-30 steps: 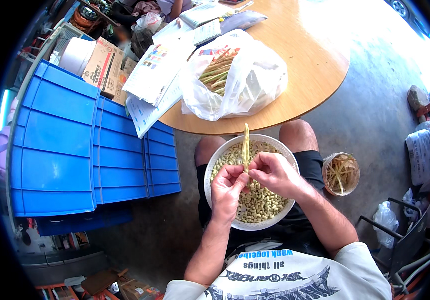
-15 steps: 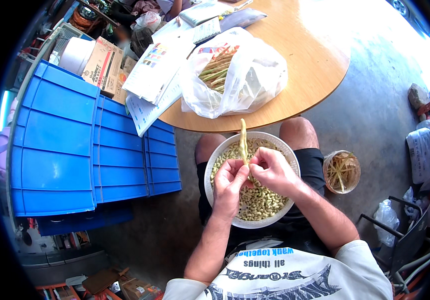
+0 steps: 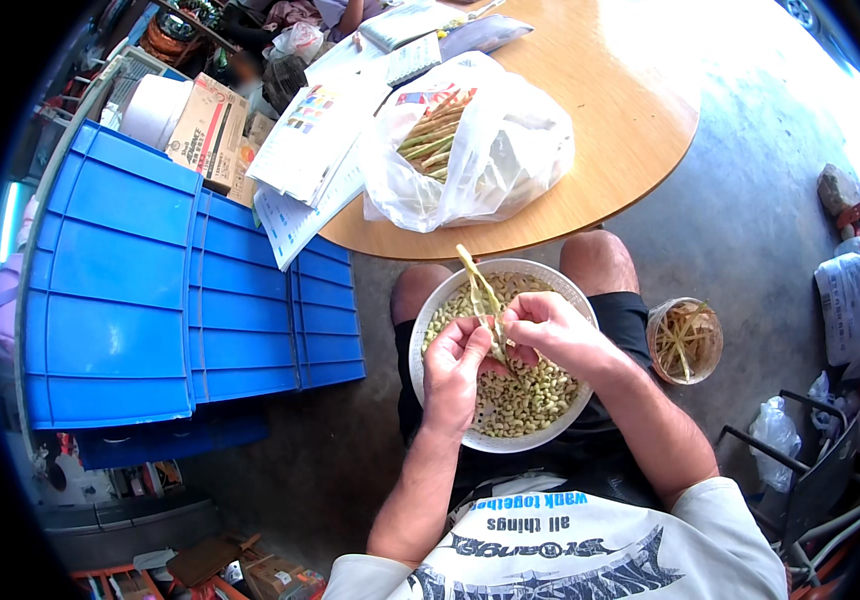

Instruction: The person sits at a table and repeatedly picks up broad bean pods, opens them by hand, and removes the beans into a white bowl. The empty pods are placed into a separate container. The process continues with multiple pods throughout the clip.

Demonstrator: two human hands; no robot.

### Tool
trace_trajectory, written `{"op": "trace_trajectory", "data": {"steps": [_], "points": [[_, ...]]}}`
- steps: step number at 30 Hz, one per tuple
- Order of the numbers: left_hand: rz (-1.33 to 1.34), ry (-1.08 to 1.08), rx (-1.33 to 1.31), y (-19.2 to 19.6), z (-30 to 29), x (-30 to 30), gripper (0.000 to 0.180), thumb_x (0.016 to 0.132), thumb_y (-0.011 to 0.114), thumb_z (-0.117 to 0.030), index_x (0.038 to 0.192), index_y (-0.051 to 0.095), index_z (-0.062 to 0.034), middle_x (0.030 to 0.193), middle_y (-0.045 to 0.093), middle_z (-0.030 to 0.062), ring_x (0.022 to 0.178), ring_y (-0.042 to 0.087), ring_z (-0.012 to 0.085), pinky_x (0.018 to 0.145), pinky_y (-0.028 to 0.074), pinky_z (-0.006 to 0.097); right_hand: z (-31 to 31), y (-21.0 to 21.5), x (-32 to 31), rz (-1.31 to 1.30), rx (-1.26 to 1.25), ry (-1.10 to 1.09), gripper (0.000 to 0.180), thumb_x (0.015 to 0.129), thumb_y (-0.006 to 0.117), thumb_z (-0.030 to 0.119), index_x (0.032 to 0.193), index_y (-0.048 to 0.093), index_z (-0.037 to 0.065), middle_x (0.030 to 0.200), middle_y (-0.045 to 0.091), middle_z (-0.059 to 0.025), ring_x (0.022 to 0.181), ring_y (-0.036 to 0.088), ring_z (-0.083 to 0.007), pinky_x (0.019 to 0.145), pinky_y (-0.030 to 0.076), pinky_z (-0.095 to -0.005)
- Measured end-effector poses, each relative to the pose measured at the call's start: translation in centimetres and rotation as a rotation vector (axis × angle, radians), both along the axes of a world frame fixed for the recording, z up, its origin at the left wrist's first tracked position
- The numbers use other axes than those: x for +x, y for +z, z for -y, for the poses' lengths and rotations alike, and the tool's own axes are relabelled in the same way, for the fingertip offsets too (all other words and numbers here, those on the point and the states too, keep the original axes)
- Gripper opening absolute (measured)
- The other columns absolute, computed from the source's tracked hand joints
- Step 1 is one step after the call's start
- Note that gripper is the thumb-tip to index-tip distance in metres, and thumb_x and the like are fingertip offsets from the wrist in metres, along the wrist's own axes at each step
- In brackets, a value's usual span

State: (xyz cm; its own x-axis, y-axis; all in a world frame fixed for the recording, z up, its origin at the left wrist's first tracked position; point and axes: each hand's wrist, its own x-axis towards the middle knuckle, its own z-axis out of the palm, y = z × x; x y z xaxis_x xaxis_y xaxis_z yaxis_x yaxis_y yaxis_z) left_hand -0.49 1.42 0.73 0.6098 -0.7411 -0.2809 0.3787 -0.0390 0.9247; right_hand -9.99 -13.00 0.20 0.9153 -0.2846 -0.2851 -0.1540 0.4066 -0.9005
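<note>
Some big blue plastic boxes [image 3: 115, 290] stood on the far left, and next came the left hand [image 3: 455, 370], its thumb and fingers pinched around the low end of a long, split pod [image 3: 475, 275] that poked up over a white bowl [image 3: 525, 445] of pale beans [image 3: 535, 405]. Just beside it, the right hand [image 3: 555, 330] pinched the pod's open side, and farther right a round tub [image 3: 716, 350] held dry strips [image 3: 685, 340].

The bowl [image 3: 525, 444] is white, its beans [image 3: 528, 410] are pale green, and the pod [image 3: 480, 285] over it is yellowy green. Left of the bowl, the boxes [image 3: 115, 290] are blue. On its near side, the white shirt [image 3: 555, 550] has black and blue print.
</note>
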Motion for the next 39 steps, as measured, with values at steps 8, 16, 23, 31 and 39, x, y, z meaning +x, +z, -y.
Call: {"op": "trace_trajectory", "data": {"steps": [8,16,23,31,39], "points": [[-0.043,-0.002,-0.03,0.4,-0.1,0.0,0.02,0.102,0.05,-0.015,0.113,0.058,-0.0004,0.1,0.067,0.0079,0.083,0.067,0.0146,0.069,0.058,0.027,-0.3,-0.4,0.1,0.04,-0.026,-0.035,0.017,0.09,0.058,0.016,0.086,0.056,0.0,0.069,0.057,-0.0024,0.055,0.053,-0.0082,0.05,0.044,-0.025],[0.015,0.053,-0.053,0.0,0.0,-0.4,0.021,0.098,0.059,-0.021,0.107,0.055,-0.0017,0.096,0.066,0.0082,0.081,0.067,0.0151,0.066,0.059,0.027,-1.0,0.0,0.2,0.04,-0.246,-0.034,0.015,0.093,0.059,0.013,0.09,0.056,-0.002,0.073,0.059,-0.0019,0.059,0.055,-0.0069,0.051,0.045,-0.0222],[-0.02,-0.01,-0.02,-1.3,-0.2,0.3,0.017,0.094,0.065,-0.014,0.102,0.055,-0.003,0.094,0.064,0.0066,0.077,0.067,0.0138,0.064,0.059,0.026,-0.9,0.3,0.2,-0.002,-0.233,-0.019,0.02,0.088,0.061,0.016,0.086,0.06,-0.004,0.071,0.062,-0.0068,0.06,0.059,-0.0122,0.054,0.048,-0.028],[0.032,0.037,0.022,-0.5,-0.1,-0.1,0.017,0.095,0.059,-0.003,0.112,0.059,0.0006,0.103,0.066,0.0094,0.087,0.067,0.0137,0.071,0.06,0.027,-0.4,-0.1,0.1,0.005,-0.167,-0.082,0.016,0.091,0.056,0.013,0.086,0.056,-0.003,0.069,0.058,-0.0037,0.056,0.056,-0.0087,0.049,0.045,-0.0258],[-0.021,0.03,-0.027,0.1,0.1,-0.3,0.024,0.095,0.056,-0.001,0.119,0.056,0.0024,0.107,0.065,0.0098,0.093,0.066,0.0139,0.079,0.06,0.03,-0.5,-0.4,0.2,-0.018,-0.226,-0.115,0.015,0.094,0.055,0.012,0.089,0.055,-0.002,0.074,0.059,-0.0045,0.058,0.058,-0.0092,0.052,0.047,-0.0248]]}}
